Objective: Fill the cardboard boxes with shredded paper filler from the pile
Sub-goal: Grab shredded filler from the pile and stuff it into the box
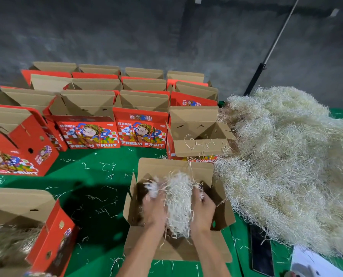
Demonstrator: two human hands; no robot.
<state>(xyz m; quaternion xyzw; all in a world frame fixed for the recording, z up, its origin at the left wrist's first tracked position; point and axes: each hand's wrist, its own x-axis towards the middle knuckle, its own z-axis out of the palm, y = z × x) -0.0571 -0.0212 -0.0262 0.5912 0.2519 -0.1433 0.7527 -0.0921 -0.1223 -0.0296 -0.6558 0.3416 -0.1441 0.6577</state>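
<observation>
At the centre of the green table, toward six o'clock, an open cardboard box stands with its flaps spread. Both hands are down inside it, pressing a wad of shredded paper filler between them. The left hand grips the wad from the nine o'clock side, fingers curled into the strands; the right hand grips it from three o'clock, fingers likewise wrapped round the paper. The big pile of the same pale shreds lies at three o'clock, touching the box's right flap. Another box, open and holding only a few strands, sits at one o'clock just beside the pile. Rows of red fruit boxes stand open from ten to twelve o'clock. At eight o'clock a red box already holds filler. Loose strands are scattered over the table.
</observation>
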